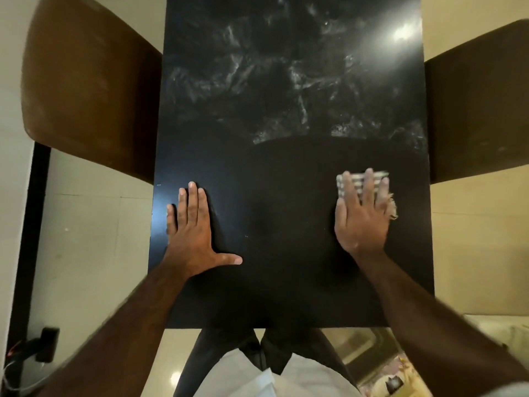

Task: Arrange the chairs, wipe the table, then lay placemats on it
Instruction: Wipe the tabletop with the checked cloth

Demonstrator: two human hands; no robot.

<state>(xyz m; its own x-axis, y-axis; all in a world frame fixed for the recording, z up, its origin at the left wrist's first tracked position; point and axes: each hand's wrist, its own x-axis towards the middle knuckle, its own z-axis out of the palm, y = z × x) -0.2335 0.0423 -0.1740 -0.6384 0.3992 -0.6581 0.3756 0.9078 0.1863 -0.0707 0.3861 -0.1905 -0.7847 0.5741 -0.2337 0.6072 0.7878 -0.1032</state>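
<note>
A dark, glossy table [286, 173] with a marbled pattern runs away from me. My right hand [362, 216] lies flat with straight fingers on a small striped grey-white cloth [380, 179], pressing it onto the table near the right edge. My left hand [194, 227] rests flat on the bare tabletop near the left edge, fingers spread. A brown chair [86, 81] stands against the table's left side, and a second brown chair [481, 104] stands against its right side. No placemat is in view.
A lamp glare [403, 32] shows at the table's far right. A pale tiled floor [86, 239] lies on both sides. A dark post [31, 224] and some cables [31, 356] stand at the lower left. My legs are at the table's near edge.
</note>
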